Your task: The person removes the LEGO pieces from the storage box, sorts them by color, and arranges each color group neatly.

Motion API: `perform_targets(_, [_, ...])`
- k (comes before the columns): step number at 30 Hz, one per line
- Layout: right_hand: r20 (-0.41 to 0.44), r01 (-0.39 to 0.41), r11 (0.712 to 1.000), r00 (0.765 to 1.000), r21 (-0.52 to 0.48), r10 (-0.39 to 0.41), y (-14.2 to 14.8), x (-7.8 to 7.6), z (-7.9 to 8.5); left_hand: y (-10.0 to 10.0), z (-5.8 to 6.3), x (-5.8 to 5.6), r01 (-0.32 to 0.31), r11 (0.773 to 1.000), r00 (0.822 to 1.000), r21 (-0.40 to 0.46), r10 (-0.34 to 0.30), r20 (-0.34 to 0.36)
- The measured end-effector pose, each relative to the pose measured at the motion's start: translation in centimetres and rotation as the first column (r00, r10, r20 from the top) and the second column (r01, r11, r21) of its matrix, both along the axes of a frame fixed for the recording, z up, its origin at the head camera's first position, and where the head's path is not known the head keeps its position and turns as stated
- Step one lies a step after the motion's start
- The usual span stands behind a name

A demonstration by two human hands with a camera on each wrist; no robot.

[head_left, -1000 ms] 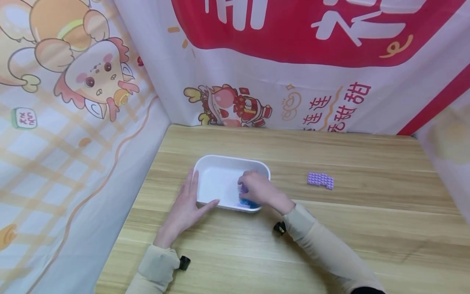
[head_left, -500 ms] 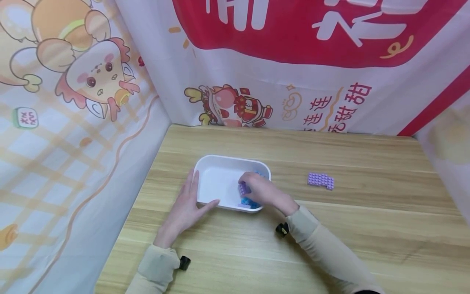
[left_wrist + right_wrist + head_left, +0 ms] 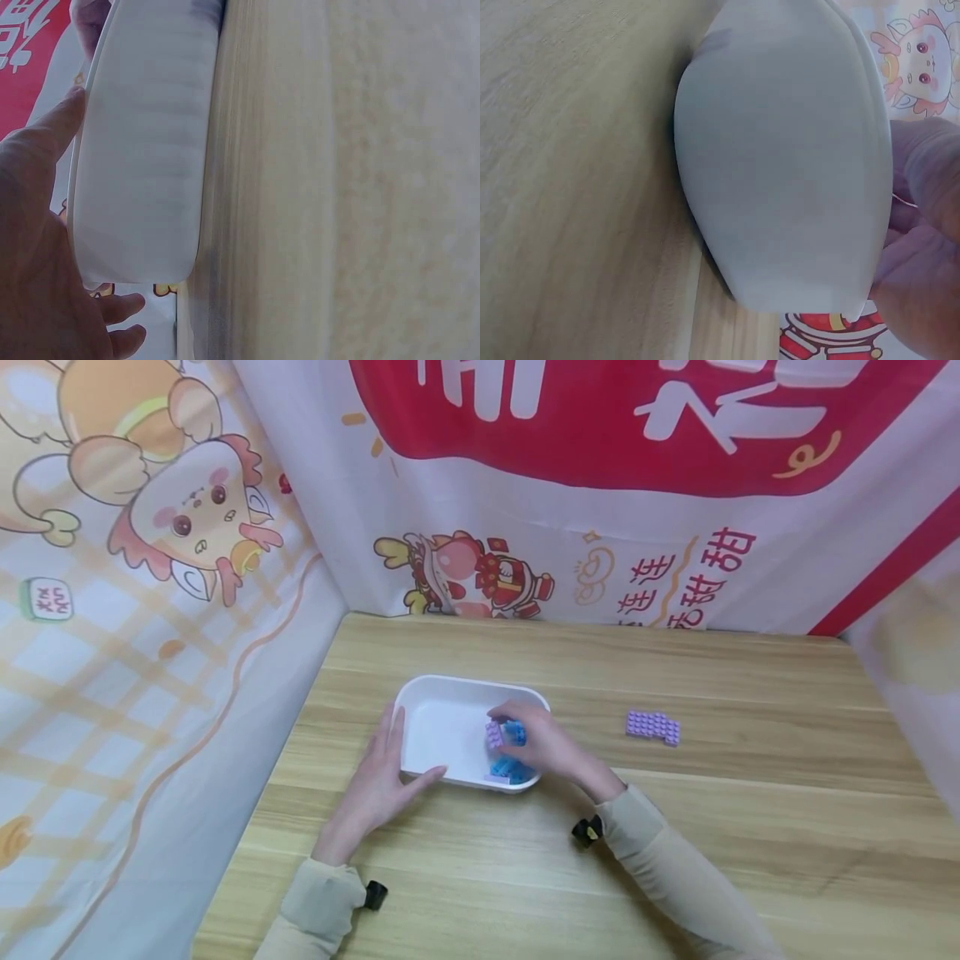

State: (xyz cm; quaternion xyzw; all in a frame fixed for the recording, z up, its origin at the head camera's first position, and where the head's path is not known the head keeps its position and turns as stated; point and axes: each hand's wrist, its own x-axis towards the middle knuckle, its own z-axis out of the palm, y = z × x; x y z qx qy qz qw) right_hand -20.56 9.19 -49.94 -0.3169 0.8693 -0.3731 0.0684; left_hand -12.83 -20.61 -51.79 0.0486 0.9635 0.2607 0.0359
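Note:
A white plastic box (image 3: 442,727) stands on the wooden table, with several blue building blocks (image 3: 510,770) and a pale purple piece (image 3: 497,779) at its right end. My right hand (image 3: 534,735) reaches into that end and pinches a purple studded building block (image 3: 493,734) between thumb and fingers. My left hand (image 3: 378,777) rests against the box's left corner, its fairly straight fingers along the left side and the thumb on the front rim. In the right wrist view the box wall (image 3: 787,165) hides the fingertips.
On the table (image 3: 750,843), right of the box, lies a flat purple studded piece (image 3: 652,727) with a stepped outline. A printed cloth (image 3: 637,510) hangs behind the table, and another (image 3: 187,693) at the left.
The fingers of my right hand have spread and lifted slightly, showing more of the purple block and the blue blocks. My left hand and the box have stayed put.

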Motion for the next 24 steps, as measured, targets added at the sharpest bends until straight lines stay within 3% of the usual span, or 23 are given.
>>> perform_targets(8, [0.075, 0.058, 0.992, 0.996, -0.111, -0.050, 1.1, 0.4, 0.3, 0.0, -0.3, 0.0, 0.000, 1.000, 1.000, 0.011, 0.000, 0.005])
perform_targets(17, [0.058, 0.137, 0.968, 0.990, -0.208, -0.128, 3.8, 1.7, -0.1, 0.0, -0.1, 0.0, -0.011, 1.000, 1.000, 0.020, 0.010, 0.026])
perform_targets(24, [0.059, 0.239, 0.952, 0.971, -0.194, -0.231, 6.2, 2.4, -0.1, -0.1, 0.0, -0.1, -0.030, 0.999, 0.999, 0.019, 0.029, 0.033])
